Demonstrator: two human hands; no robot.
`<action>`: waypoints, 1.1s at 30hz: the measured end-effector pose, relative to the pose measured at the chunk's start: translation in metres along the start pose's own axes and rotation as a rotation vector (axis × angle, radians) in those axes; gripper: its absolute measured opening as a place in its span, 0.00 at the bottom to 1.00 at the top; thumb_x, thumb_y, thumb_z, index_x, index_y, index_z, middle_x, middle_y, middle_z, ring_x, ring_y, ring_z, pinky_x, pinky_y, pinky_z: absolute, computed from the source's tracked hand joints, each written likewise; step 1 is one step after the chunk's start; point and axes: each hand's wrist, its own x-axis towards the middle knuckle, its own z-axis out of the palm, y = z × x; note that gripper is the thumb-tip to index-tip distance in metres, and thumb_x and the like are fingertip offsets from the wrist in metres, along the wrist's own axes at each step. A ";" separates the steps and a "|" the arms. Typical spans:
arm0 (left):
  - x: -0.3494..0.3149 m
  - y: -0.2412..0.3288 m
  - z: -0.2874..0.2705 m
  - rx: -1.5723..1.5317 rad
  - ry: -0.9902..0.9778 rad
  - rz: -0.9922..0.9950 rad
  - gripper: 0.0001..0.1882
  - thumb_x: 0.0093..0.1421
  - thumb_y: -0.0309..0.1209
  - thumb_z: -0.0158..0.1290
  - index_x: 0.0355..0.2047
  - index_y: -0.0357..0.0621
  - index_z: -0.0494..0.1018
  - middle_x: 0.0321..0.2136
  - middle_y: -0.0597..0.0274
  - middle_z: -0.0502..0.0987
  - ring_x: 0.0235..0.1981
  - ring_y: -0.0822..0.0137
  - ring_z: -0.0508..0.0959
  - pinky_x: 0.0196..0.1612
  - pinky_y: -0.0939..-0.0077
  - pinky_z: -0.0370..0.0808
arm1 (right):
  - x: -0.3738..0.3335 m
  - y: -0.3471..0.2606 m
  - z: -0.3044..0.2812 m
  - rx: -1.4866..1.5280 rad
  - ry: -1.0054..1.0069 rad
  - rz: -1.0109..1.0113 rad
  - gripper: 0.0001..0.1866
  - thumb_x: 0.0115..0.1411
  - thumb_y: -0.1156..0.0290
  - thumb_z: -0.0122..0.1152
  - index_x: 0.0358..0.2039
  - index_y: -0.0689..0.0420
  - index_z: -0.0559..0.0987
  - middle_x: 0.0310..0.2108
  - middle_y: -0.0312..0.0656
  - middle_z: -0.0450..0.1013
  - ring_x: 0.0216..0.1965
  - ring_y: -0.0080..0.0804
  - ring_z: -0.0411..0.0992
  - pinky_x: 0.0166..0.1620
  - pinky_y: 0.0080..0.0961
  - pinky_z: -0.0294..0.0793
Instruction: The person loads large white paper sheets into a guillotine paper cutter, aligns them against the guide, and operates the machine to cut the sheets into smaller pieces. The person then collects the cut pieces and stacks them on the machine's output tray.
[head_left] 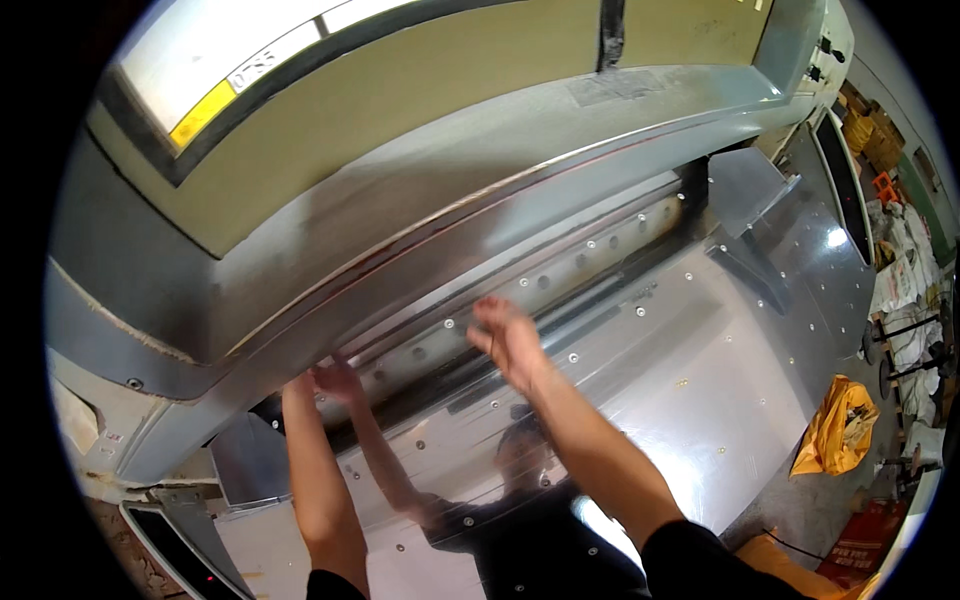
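Note:
My left hand (301, 388) reaches up to the lower edge of the grey machine cover (480, 225), at the left end of a long slot. Its fingers are mostly hidden there, so I cannot tell whether they hold anything. Over the slot, near its middle, is my right hand (508, 340), a little blurred, with fingers apart and nothing seen in them. Below both hands slopes a shiny metal panel (640, 385) dotted with rivets or screws. It mirrors an arm and my dark-clothed body. Inside the slot runs a metal strip (560, 265) with a row of round holes and fasteners.
A window (250, 60) with a dark frame is set in the machine above. Angled metal side plates (745, 190) flank the slot. On the floor at right lie a yellow bag (838, 425) and a red sack (862, 535), with white sacks (905, 270) and cardboard boxes (882, 140) farther back.

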 end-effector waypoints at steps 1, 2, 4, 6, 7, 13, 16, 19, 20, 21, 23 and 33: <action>-0.011 0.000 -0.008 -0.165 -0.030 -0.030 0.28 0.54 0.42 0.60 0.53 0.44 0.70 0.45 0.59 0.77 0.46 0.61 0.76 0.51 0.66 0.72 | 0.018 -0.016 0.011 0.015 -0.021 -0.021 0.24 0.60 0.71 0.52 0.57 0.62 0.62 0.56 0.43 0.61 0.59 0.35 0.60 0.58 0.40 0.64; -0.015 -0.001 -0.004 -0.253 -0.097 -0.050 0.28 0.53 0.42 0.61 0.53 0.45 0.70 0.45 0.59 0.77 0.46 0.61 0.76 0.51 0.66 0.72 | 0.042 -0.025 0.017 0.111 0.059 -0.058 0.14 0.61 0.66 0.50 0.47 0.53 0.69 0.51 0.31 0.67 0.50 0.25 0.61 0.53 0.32 0.60; -0.030 -0.003 0.003 -0.363 -0.179 -0.080 0.28 0.53 0.42 0.61 0.53 0.45 0.71 0.45 0.60 0.77 0.45 0.61 0.77 0.51 0.67 0.72 | 0.071 -0.040 0.035 0.151 0.012 -0.140 0.15 0.62 0.64 0.47 0.48 0.53 0.70 0.51 0.33 0.67 0.49 0.25 0.62 0.52 0.30 0.61; -0.024 0.007 0.019 -0.192 -0.094 0.072 0.29 0.53 0.43 0.61 0.52 0.45 0.71 0.45 0.60 0.78 0.45 0.61 0.77 0.51 0.67 0.73 | 0.093 -0.044 0.054 0.287 0.023 -0.256 0.17 0.63 0.62 0.46 0.49 0.54 0.70 0.50 0.34 0.68 0.50 0.26 0.63 0.54 0.30 0.61; -0.027 0.011 0.026 -0.069 -0.012 0.165 0.27 0.52 0.43 0.61 0.51 0.45 0.72 0.44 0.61 0.78 0.45 0.63 0.77 0.50 0.69 0.72 | 0.097 -0.040 0.060 0.345 0.033 -0.305 0.17 0.63 0.62 0.46 0.50 0.55 0.70 0.50 0.35 0.68 0.51 0.26 0.63 0.55 0.30 0.61; -0.026 0.020 0.047 0.632 0.104 0.372 0.28 0.53 0.44 0.60 0.50 0.41 0.72 0.45 0.61 0.78 0.45 0.64 0.77 0.52 0.69 0.71 | 0.085 -0.036 0.050 0.409 -0.111 -0.095 0.24 0.63 0.58 0.46 0.55 0.58 0.66 0.54 0.44 0.65 0.58 0.37 0.61 0.62 0.33 0.58; -0.029 -0.007 0.070 -0.035 0.003 0.108 0.31 0.54 0.48 0.58 0.53 0.40 0.70 0.49 0.57 0.76 0.50 0.62 0.74 0.57 0.65 0.67 | 0.056 -0.017 0.090 0.454 0.072 -0.071 0.25 0.63 0.57 0.44 0.56 0.59 0.63 0.56 0.50 0.62 0.58 0.43 0.61 0.63 0.34 0.56; -0.019 -0.042 0.109 0.136 -0.136 -0.041 0.35 0.56 0.53 0.54 0.56 0.41 0.66 0.55 0.53 0.70 0.57 0.60 0.68 0.63 0.62 0.61 | 0.067 0.003 0.095 0.497 0.065 -0.124 0.27 0.63 0.56 0.42 0.57 0.61 0.61 0.56 0.53 0.61 0.59 0.45 0.60 0.65 0.37 0.53; -0.018 -0.048 0.122 0.273 -0.165 -0.041 0.36 0.57 0.54 0.53 0.57 0.41 0.65 0.57 0.52 0.68 0.59 0.60 0.66 0.64 0.61 0.59 | 0.071 0.004 0.093 0.448 0.089 -0.095 0.28 0.63 0.54 0.41 0.57 0.61 0.61 0.57 0.53 0.61 0.58 0.45 0.61 0.63 0.37 0.55; -0.009 -0.045 0.133 0.362 -0.148 0.013 0.36 0.58 0.55 0.52 0.58 0.41 0.64 0.58 0.50 0.66 0.61 0.58 0.64 0.65 0.61 0.57 | 0.068 0.006 0.093 0.419 0.087 -0.098 0.28 0.63 0.54 0.41 0.57 0.60 0.62 0.57 0.52 0.61 0.58 0.44 0.61 0.63 0.37 0.56; 0.010 -0.013 0.163 0.573 -0.114 0.113 0.36 0.59 0.55 0.50 0.59 0.42 0.63 0.60 0.48 0.64 0.62 0.54 0.62 0.67 0.60 0.54 | 0.067 -0.012 0.085 0.363 0.082 -0.149 0.27 0.64 0.54 0.41 0.56 0.59 0.63 0.57 0.49 0.62 0.57 0.42 0.61 0.61 0.35 0.58; 0.030 -0.021 0.176 -0.858 0.064 -0.558 0.19 0.66 0.37 0.46 0.48 0.34 0.68 0.48 0.44 0.73 0.47 0.54 0.78 0.47 0.61 0.80 | 0.043 -0.050 0.014 0.009 0.241 -0.204 0.34 0.63 0.49 0.50 0.60 0.62 0.61 0.58 0.48 0.63 0.58 0.35 0.61 0.61 0.29 0.56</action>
